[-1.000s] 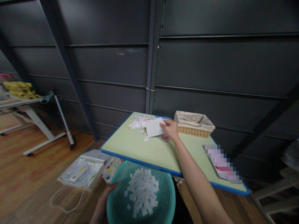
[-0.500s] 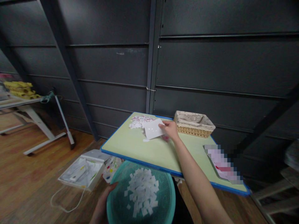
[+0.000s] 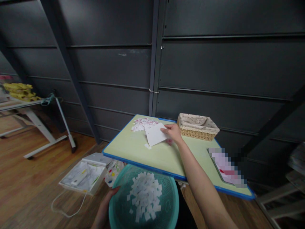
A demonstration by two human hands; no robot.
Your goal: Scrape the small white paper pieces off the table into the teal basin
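Note:
Pinched between the thumb and fingers of my right hand (image 3: 174, 132) is a white card (image 3: 156, 135), tilted over the board-like table top (image 3: 133, 152). Just behind the card lies a pile of small white and pink paper pieces (image 3: 142, 124). A few white scraps (image 3: 148, 146) are by its lower edge, and something pinkish shows blurred beneath it. Down in front, my left hand (image 3: 107, 201) grips the left side of a teal plastic basket (image 3: 175, 198), its thumb over the rim. Many small white square pieces (image 3: 146, 194) are heaped in that basket.
A cloth-lined wicker basket (image 3: 197, 131) stands at the table's back right. Near the right edge lies a flat, partly pixelated device (image 3: 226, 168). An open white box with a cord (image 3: 83, 175) sits on the floor at left. A dark panel wall (image 3: 114, 63) rises behind.
The card has tilted and shifted slightly toward me and to the left. White scraps by its lower edge have moved a little. My left hand and the teal basket hold still.

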